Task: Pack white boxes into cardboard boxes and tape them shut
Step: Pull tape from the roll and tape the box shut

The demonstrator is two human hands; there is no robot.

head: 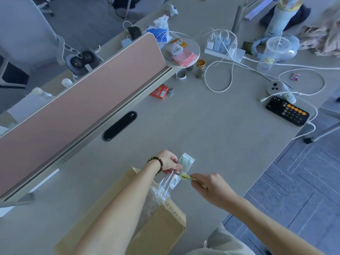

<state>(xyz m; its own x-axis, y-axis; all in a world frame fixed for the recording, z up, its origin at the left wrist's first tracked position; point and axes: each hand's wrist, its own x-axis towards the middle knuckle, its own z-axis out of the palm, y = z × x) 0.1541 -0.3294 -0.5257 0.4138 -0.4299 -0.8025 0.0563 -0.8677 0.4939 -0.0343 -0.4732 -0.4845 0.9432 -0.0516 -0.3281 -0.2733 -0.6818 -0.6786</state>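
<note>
Now cutting the tape on the cardboard box [165, 223].
My left hand [168, 161] pinches the tape roll [186, 160] taut, my right hand [209, 186] grips the yellow cutter [184, 176]; next, slice cleanly and press the end down.

Little here can actually be read. The black smartphone [287, 111] lying near the right edge of the grey tabletop [202, 126] shows a calculator screen with a row of orange round keys and white digits above them, too small to make out. The white roll of tape with green print [186, 161] carries green characters along its side, blurred beyond reading. The red flat carton [159, 91] beside the pink divider bears a white barcode label and small white print, illegible. The brown cardboard box [165, 223] shows faint dark marks along one edge, not readable either.
</note>
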